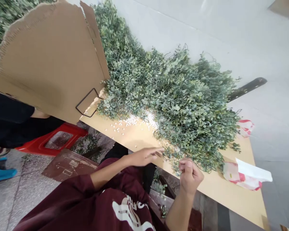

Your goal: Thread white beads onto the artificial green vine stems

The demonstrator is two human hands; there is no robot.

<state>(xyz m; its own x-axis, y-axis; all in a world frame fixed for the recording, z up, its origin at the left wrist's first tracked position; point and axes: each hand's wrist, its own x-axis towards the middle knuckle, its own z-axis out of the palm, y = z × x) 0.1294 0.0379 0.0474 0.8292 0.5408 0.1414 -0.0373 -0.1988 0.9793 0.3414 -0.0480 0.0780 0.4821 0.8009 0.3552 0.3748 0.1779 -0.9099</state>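
The right hand (190, 175) sits at the lower edge of a heap of small-leaved green sprigs (173, 96). It is curled nearly shut, its fingertips (183, 165) bunched in a pinch, and whether a thin stem lies between them is too small to tell. Loose sprig ends reach just beside its knuckles. The left hand (144, 156) is open, its fingers stretched out and slightly apart, and it has hold of nothing that shows. Its fingertips (161, 151) come up to the fringe of the same heap, in the lower middle of the frame.

The heap spreads across the middle of the frame on a pale wooden tabletop (231, 195) and runs up behind a torn cardboard sheet (48, 57) at upper left, with a black wire frame (86, 102) at the sheet's lower corner. Small white beads (132, 120) lie scattered on the tabletop above the left hand, against the heap's edge. At right, a red-and-white plastic bag (240, 176) lies with a white paper (254, 170) on it, and a second red-and-white scrap (245, 127) sits at the heap's far end — a dark metal bracket (247, 89) juts from the pale wall (255, 41) above that.

Both forearms come out of maroon sleeves (106, 179) at the bottom of the frame. At lower left, a red plastic stool (53, 141) and a brown board (68, 165) stand on the tiled floor (21, 189), near a blue slipper (0, 171) and another person in dark clothing (9, 118)
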